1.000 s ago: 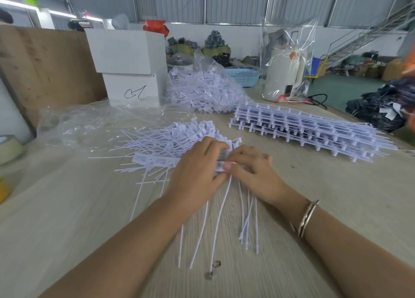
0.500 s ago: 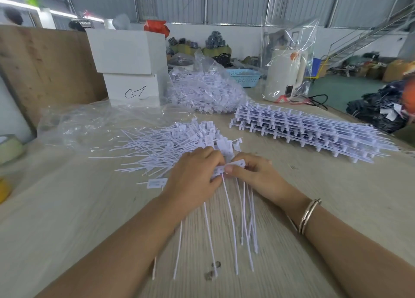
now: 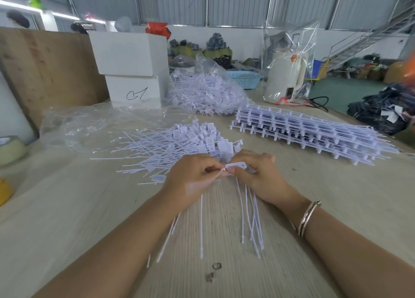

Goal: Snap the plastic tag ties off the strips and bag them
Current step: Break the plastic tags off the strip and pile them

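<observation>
Head view: my left hand [image 3: 190, 176] and right hand [image 3: 258, 174] meet at the near edge of the loose tie pile [image 3: 170, 147], fingers curled, both pinching the same strip of tag ties [image 3: 235, 165]. Flat white tag head sticks out between the thumbs; the thin tails [image 3: 249, 214] hang from my hands toward me, lying on the wooden table [image 3: 67, 219]. Tie pile sits just beyond my hands, tails fanned to its left. Left of and behind the pile, a crumpled clear bag [image 3: 94, 122] lies flat on the table. Behind the pile, a second clear bag full of ties [image 3: 206, 93]. Right of the pile, well apart, stacked unsnapped strips [image 3: 310, 131]. Behind the pile and left, two stacked white boxes [image 3: 132, 66]. Far left of the pile, a tape roll [image 3: 10, 149] at the table edge. Bracelet [image 3: 308, 217] on my right wrist.
</observation>
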Available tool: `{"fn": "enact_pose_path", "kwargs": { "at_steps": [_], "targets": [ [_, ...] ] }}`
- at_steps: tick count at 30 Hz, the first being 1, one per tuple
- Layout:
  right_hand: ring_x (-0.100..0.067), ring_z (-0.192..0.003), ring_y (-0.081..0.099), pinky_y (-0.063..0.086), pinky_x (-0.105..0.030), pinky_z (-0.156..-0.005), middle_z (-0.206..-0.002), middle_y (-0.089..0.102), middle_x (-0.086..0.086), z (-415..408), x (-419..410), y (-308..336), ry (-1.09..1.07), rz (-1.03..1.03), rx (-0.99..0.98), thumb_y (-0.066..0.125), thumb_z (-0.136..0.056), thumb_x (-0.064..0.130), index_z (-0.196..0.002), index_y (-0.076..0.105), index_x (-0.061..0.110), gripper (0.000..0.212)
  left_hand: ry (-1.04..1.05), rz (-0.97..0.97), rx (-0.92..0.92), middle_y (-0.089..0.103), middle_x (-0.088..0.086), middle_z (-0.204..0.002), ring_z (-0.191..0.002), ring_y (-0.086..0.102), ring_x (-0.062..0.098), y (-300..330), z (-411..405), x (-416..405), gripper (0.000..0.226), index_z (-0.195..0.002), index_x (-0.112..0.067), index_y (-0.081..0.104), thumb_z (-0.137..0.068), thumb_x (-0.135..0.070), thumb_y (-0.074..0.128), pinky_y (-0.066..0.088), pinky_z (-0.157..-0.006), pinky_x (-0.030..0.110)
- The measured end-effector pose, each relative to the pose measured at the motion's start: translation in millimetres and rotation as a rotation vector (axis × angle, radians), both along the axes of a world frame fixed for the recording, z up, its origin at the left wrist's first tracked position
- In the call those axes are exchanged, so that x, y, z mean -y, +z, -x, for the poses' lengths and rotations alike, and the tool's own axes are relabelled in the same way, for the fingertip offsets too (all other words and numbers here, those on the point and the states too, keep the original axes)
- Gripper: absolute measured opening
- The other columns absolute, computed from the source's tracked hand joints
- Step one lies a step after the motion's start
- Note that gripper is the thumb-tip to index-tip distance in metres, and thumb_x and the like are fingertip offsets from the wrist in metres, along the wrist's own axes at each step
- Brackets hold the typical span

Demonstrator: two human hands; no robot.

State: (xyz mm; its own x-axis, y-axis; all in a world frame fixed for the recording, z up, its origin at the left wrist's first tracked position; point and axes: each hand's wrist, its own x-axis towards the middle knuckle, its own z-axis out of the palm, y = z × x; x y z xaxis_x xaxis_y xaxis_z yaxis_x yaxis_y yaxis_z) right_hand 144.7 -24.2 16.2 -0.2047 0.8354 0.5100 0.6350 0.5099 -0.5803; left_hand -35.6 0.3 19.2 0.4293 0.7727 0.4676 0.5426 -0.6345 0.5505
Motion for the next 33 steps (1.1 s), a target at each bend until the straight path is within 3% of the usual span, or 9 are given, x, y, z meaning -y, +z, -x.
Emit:
{"fn": "enact_pose_path", "kwargs": {
  "at_steps": [3, 6, 8, 10, 13, 16, 21, 28, 33],
  "targets": [
    [-0.014, -0.080, 0.059, 0.038, -0.051, -0.087, -0.082, 0.067, -0.006, -0.8, -0.9, 0.2, 0.051, 0.017, -0.067, 0.063, -0.088, 0.011, -0.085, 0.073, 0.007, 0.011, -0.053, 0.055, 0.121, 0.070, -0.008, -0.077, -0.073, 0.065, 0.007, -0.5, 0.3, 0.2, 0.008, -0.087, -0.026, 0.075, -0.078, -0.027, 0.074, 0.051, -0.070, 0.029],
    [-0.011, -0.073, 0.059, 0.045, -0.027, -0.074, -0.079, 0.067, -0.009, 0.8, 0.1, 0.2, 0.122, 0.063, -0.219, 0.063, -0.086, 0.009, -0.084, 0.072, 0.003, 0.011, -0.130, 0.136, 0.243, 0.070, -0.004, -0.075, -0.072, 0.066, 0.008, -0.9, 2.0, 0.0, 0.010, -0.087, -0.019, 0.074, -0.077, -0.019, 0.075, 0.048, -0.066, 0.017],
    [-0.005, -0.071, 0.059, 0.045, -0.018, -0.070, -0.077, 0.066, -0.004, 1.7, 1.4, 0.1, 0.174, 0.111, -0.314, 0.062, -0.085, 0.009, -0.085, 0.071, 0.008, 0.009, -0.165, 0.222, 0.301, 0.071, 0.004, -0.076, -0.073, 0.066, 0.013, 0.0, 3.2, 0.2, 0.010, -0.087, -0.020, 0.073, -0.078, -0.016, 0.073, 0.048, -0.067, 0.022],
    [-0.009, -0.072, 0.060, 0.045, -0.019, -0.071, -0.078, 0.066, -0.008, 1.4, 1.8, 0.0, 0.224, 0.155, -0.378, 0.061, -0.083, 0.013, -0.086, 0.070, 0.009, 0.010, -0.180, 0.308, 0.328, 0.072, 0.004, -0.078, -0.074, 0.066, 0.013, 1.6, 3.9, -0.8, 0.012, -0.084, -0.025, 0.072, -0.079, -0.014, 0.072, 0.048, -0.069, 0.024],
    [-0.015, -0.074, 0.060, 0.046, -0.024, -0.072, -0.081, 0.066, -0.014, 0.3, 1.5, -0.7, 0.262, 0.183, -0.419, 0.060, -0.079, 0.020, -0.089, 0.069, 0.000, 0.023, -0.247, 0.388, 0.343, 0.069, -0.012, -0.069, -0.067, 0.061, -0.002, 3.9, 6.1, -1.9, 0.017, -0.081, -0.024, 0.071, -0.081, -0.008, 0.069, 0.043, -0.062, 0.009],
    [-0.020, -0.082, 0.063, 0.049, -0.028, -0.077, -0.090, 0.067, -0.023, 0.4, 2.1, -0.3, 0.298, 0.233, -0.462, 0.061, -0.078, 0.019, -0.089, 0.069, -0.001, 0.025, -0.293, 0.415, 0.356, 0.068, -0.016, -0.066, -0.063, 0.059, -0.005, 5.5, 8.2, -0.8, 0.012, -0.081, -0.027, 0.071, -0.076, -0.016, 0.071, 0.040, -0.058, 0.007],
    [-0.023, -0.095, 0.066, 0.051, -0.029, -0.087, -0.098, 0.071, -0.012, 1.5, 2.6, 1.7, 0.382, 0.376, -0.609, 0.064, -0.073, 0.014, -0.080, 0.076, 0.017, 0.014, -0.361, 0.446, 0.370, 0.068, -0.015, -0.066, -0.064, 0.058, -0.007, 4.7, 9.1, 0.1, 0.012, -0.083, -0.024, 0.072, -0.072, -0.021, 0.069, 0.039, -0.060, 0.006],
    [-0.020, -0.101, 0.066, 0.050, -0.023, -0.085, -0.102, 0.073, -0.004, -1.5, 2.6, 4.3, 0.420, 0.452, -0.587, 0.064, -0.079, 0.011, -0.092, 0.076, 0.020, 0.020, -0.336, 0.437, 0.349, 0.066, -0.017, -0.063, -0.062, 0.058, -0.009, 4.3, 9.4, -1.7, 0.025, -0.094, -0.019, 0.070, -0.080, 0.001, 0.068, 0.040, -0.059, 0.006],
    [-0.023, -0.109, 0.063, 0.049, -0.025, -0.090, -0.108, 0.071, -0.005, -2.3, 2.2, 4.8, 0.442, 0.474, -0.586, 0.060, -0.079, 0.012, -0.079, 0.076, 0.024, 0.021, -0.382, 0.429, 0.346, 0.062, -0.021, -0.058, -0.061, 0.057, -0.012, 7.1, 9.0, 2.0, 0.031, -0.098, -0.019, 0.066, -0.082, 0.007, 0.062, 0.039, -0.058, 0.003]
  ]
}}
